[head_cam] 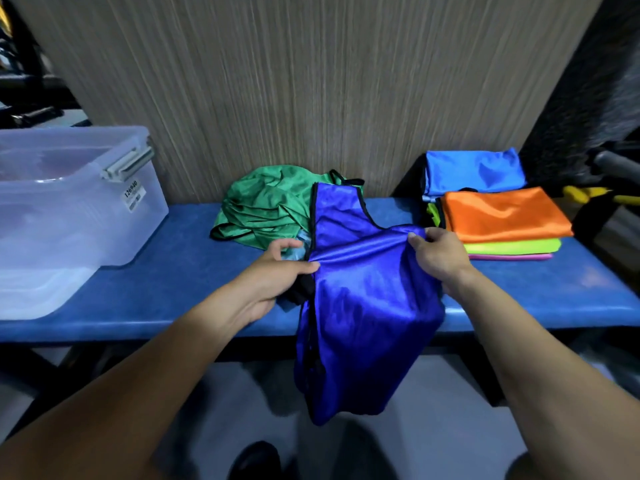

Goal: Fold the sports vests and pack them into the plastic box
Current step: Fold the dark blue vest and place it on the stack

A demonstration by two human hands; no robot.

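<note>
- The long blue padded worktop [180, 289] runs across the view, in front of a wood-grain wall panel [294, 81].
- A clear plastic box with a grey latch [79, 216] stands on the worktop's left end; a white numbered label is stuck on its side.
- The shiny royal-blue sports vest with black trim [363, 299] lies half on the worktop, its lower part hanging over the near edge — both hands grip it.
- A crumpled green vest [266, 209] lies behind it, against the wall.
- A stack of folded vests [502, 216] — orange on top, lime and pink beneath, light blue behind — sits at the right.
- The left hand [277, 278] pinches the blue vest's left edge; the right hand [440, 261] clasps its right edge.
</note>
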